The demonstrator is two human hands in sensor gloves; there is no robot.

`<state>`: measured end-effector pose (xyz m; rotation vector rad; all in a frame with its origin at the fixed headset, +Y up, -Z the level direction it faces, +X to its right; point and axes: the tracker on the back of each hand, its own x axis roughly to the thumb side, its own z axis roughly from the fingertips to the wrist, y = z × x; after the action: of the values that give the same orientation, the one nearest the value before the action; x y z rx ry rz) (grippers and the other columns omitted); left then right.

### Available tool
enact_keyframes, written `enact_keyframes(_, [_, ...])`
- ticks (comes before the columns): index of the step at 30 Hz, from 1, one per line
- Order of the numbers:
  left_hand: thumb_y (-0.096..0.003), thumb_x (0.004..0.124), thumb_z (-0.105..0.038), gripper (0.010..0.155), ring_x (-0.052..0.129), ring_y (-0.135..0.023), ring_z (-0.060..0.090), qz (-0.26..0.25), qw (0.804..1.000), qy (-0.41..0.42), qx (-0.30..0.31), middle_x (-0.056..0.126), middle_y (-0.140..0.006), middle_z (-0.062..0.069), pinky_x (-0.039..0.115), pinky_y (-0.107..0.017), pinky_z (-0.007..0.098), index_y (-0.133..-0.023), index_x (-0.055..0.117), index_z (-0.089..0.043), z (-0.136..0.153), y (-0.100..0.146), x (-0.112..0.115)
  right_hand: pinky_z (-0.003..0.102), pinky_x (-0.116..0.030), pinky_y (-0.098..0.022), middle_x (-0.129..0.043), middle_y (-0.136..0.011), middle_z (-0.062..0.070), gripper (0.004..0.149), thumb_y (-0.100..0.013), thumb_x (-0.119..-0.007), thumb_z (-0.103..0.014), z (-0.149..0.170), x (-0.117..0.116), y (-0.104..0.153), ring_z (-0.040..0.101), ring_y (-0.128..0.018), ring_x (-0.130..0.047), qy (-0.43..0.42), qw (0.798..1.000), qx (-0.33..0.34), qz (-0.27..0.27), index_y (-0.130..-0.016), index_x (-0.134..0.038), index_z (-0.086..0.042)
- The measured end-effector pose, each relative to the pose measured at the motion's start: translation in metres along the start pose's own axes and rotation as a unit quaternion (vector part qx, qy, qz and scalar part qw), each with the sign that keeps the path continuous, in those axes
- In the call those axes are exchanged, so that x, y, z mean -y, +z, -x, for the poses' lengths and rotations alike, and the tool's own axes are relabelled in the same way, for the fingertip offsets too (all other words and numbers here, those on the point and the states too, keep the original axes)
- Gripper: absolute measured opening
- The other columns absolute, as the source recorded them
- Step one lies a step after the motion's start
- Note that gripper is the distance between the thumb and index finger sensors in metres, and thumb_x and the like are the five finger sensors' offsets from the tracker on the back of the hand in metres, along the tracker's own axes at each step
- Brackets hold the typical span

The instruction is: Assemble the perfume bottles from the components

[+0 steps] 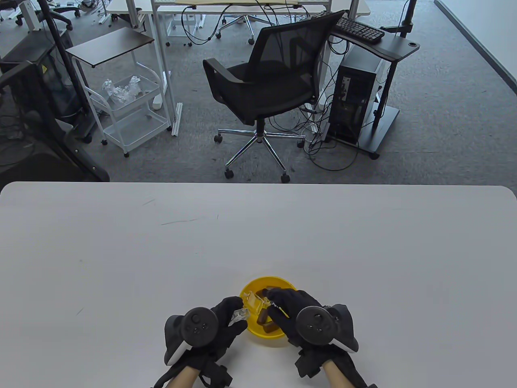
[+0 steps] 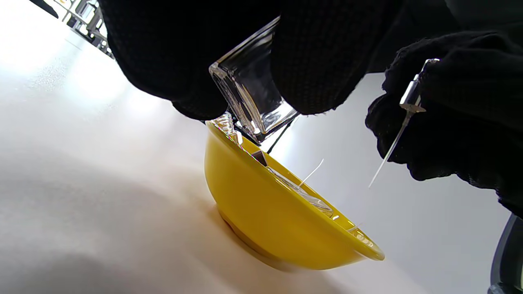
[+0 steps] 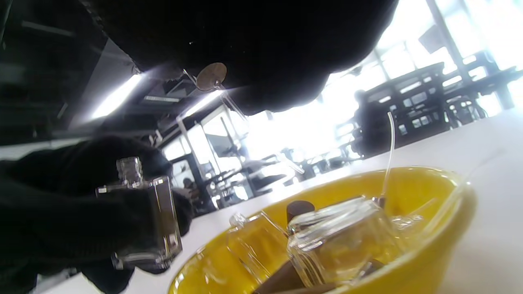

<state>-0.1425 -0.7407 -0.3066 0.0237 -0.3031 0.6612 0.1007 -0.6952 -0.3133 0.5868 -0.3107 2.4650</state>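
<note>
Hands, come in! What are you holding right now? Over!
Left hand grips a clear glass bottle. Right hand pinches a spray pump, tube dangling. More parts wait in the yellow bowl. Nothing blocking.

The bowl (image 2: pixel 265 220) looks like glossy, smooth yellow plastic on a matt white worktop (image 1: pixel 121 250). Just beside its rim, a clear glass bottle (image 2: pixel 253 98) is gripped in coarse black knit cloth gloves (image 2: pixel 327 53), and a shiny metal pump collar (image 2: pixel 410 98) carries a thin translucent plastic tube (image 2: pixel 388 153).

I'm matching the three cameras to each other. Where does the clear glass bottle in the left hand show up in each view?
Table view: glass bottle, low centre, at the left hand's fingertips.
Left wrist view: top centre, between gloved fingers.
Right wrist view: lower left.
Shared landmark: yellow bowl.
</note>
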Motion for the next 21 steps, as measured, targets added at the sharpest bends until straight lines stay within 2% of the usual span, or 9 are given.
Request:
enact_keyframes(3, [-0.0471, 0.088, -0.036, 0.058, 0.091, -0.078, 0.030, 0.002, 1.000, 0.001, 0.002, 0.084, -0.095, 0.002, 0.084, -0.053, 0.037, -0.099, 0.063, -0.029, -0.002, 0.000, 0.001, 0.044, -0.075, -0.052, -0.086, -0.090, 0.009, 0.042, -0.061, -0.075, -0.036, 0.008, 0.000, 0.003, 0.035, -0.071, -0.086, -0.098, 0.994, -0.031, 0.040, -0.098, -0.064, -0.021])
enact_keyframes(6, [-0.0469, 0.088, -0.037, 0.058, 0.091, -0.078, 0.030, 0.002, 1.000, 0.005, 0.007, 0.085, -0.095, 0.001, 0.084, -0.053, 0.037, -0.100, 0.064, -0.030, -0.003, 0.000, 0.001, 0.045, -0.074, -0.052, -0.085, -0.090, 0.011, 0.041, -0.061, -0.074, -0.034, 0.015, 0.000, 0.009, 0.036, -0.071, -0.086, -0.181, 0.979, -0.052, 0.081, -0.099, -0.061, -0.024])
enact_keyframes(13, [-0.0453, 0.090, -0.036, 0.057, 0.091, -0.079, 0.029, 0.003, 1.000, 0.011, 0.012, 0.087, -0.094, 0.000, 0.085, -0.053, 0.036, -0.098, 0.068, -0.034, -0.002, 0.000, 0.001, 0.045, -0.075, -0.052, -0.084, -0.094, 0.010, 0.040, -0.062, -0.073, -0.034, 0.019, -0.001, 0.022, 0.036, -0.074, -0.086, -0.277, 0.956, -0.058, 0.074, -0.099, -0.060, -0.027])
enact_keyframes(21, [-0.0448, 0.091, -0.035, 0.057, 0.089, -0.081, 0.029, 0.013, 1.000, 0.012, 0.016, 0.086, -0.095, -0.002, 0.084, -0.054, 0.035, -0.097, 0.069, -0.037, -0.004, 0.001, 0.005, 0.044, -0.076, -0.052, -0.084, -0.095, 0.009, 0.040, -0.062, -0.073, -0.034, 0.014, -0.006, 0.023, 0.035, -0.075, -0.086, -0.317, 0.945, -0.043, 0.060, -0.099, -0.060, -0.027])
